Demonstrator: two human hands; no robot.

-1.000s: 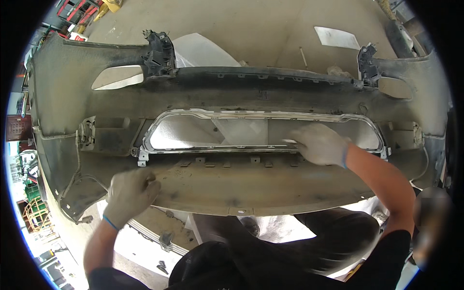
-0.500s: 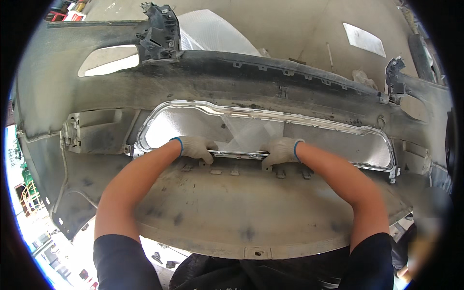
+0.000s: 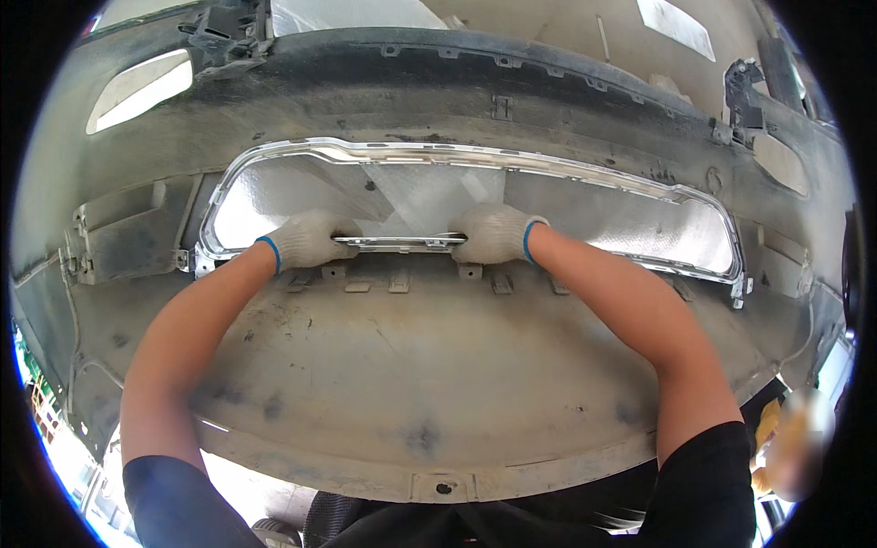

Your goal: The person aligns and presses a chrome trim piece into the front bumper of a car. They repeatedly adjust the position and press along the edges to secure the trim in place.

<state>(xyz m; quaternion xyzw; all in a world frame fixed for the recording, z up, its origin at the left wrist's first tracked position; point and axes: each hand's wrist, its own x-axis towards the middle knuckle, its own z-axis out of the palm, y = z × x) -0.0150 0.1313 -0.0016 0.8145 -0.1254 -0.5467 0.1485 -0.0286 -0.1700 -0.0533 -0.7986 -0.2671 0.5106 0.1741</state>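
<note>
A large, dusty grey car bumper cover (image 3: 438, 356) lies before me with its inner side showing. Along its long opening runs a silvery chrome trim frame (image 3: 438, 152). My left hand (image 3: 315, 239), in a knitted work glove with a blue cuff, is closed round the frame's lower bar left of the middle. In a matching glove, my right hand (image 3: 496, 233) grips the same bar a little to the right. A bare stretch of the bar shows between the hands. The fingertips are partly hidden behind and under it.
Small tabs (image 3: 399, 285) line the cover below the opening. Black brackets (image 3: 224, 35) stand at the far left and far right (image 3: 742, 100). Clear wrapping (image 3: 356, 15) and a white sheet (image 3: 676, 27) lie on the floor beyond. A blurred person (image 3: 795, 447) is at the lower right.
The whole scene has shifted up and mostly left in view. Both hands stay at the frame's lower bar, and their fingers look more tightly curled round it.
</note>
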